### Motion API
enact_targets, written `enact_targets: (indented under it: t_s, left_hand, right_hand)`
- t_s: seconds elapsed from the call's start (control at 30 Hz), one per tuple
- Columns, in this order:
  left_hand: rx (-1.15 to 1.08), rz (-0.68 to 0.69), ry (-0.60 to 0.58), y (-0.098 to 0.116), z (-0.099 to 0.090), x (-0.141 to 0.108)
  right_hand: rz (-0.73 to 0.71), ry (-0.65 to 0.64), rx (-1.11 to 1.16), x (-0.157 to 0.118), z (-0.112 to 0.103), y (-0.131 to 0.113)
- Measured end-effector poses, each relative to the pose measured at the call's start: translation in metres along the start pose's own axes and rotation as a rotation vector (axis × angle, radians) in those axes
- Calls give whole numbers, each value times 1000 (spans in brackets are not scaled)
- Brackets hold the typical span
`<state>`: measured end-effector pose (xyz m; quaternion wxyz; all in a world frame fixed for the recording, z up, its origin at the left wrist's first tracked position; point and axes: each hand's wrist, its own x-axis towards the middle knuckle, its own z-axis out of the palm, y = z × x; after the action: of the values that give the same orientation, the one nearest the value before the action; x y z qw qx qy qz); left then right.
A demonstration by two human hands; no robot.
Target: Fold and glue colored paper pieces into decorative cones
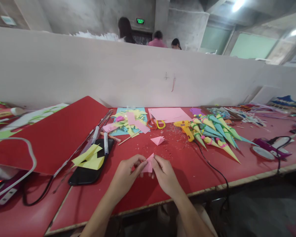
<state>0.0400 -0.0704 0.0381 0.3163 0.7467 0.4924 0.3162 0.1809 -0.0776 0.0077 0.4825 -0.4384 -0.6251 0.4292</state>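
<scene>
A small piece of pink paper [148,167] is held between my two hands, low over the red table. My left hand [129,169] pinches its left side between thumb and fingers. On the other side, my right hand [164,169] grips the upper right edge, where the paper rises to a point. Some fingertips are hidden behind the paper. Just beyond my hands lies a folded pink paper piece [158,140] with pointed ends.
Left are a black phone [85,174] with yellow paper strips [90,158], a marker [106,144] and a large red sheet [54,135]. Scissors [160,124] and paper scraps [132,120] lie behind. A yellow glue gun [186,129], its cord, and several paper cones [227,149] are right.
</scene>
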Motion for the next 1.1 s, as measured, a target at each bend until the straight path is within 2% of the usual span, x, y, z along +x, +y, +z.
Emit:
enact_targets:
  t_s: [0.17, 0.3, 0.43, 0.57, 0.87, 1.1]
  left_hand:
    - [-56, -6, -67, -1, 1, 0]
    - [50, 45, -40, -2, 6, -1]
    - [136, 30, 71, -1, 11, -2]
    - [81, 38, 157, 1, 10, -3]
    - [143, 76, 110, -4, 5, -3]
    - [152, 41, 215, -7, 9, -3]
  right_hand:
    - [-56, 28, -143, -2, -1, -2]
    - [-97, 29, -287, -2, -3, -3]
    - [-46, 46, -166, -3, 3, -3]
    - [-60, 50, -45, -5, 12, -4]
    - [-101, 33, -211, -5, 5, -8]
    - [-103, 38, -214, -6, 14, -3]
